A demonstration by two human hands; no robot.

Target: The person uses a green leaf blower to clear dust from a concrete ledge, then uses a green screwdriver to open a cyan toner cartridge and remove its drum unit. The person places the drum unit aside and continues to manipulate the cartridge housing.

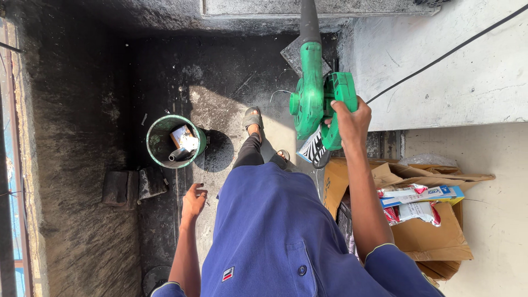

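A green blower (313,93) was gripped in the right hand (351,118), upper centre; the left hand (192,202) hung empty, fingers loose. Litter in the green bucket (157,144), left of centre, could be scattered by its airflow, and the black cord (451,52) snagged.

Blower (313,99): glossy green plastic, nozzle matt dark grey. Right hand (351,122) grips its smooth handle. Bucket (175,141): green plastic, scuffed, dull. Floor (82,165): rough concrete, sooty black, gritty. Wall (456,71): pale plaster, matt, scratched. Box (429,236): brown cardboard, creased. Shirt (275,231): blue cloth, soft weave.
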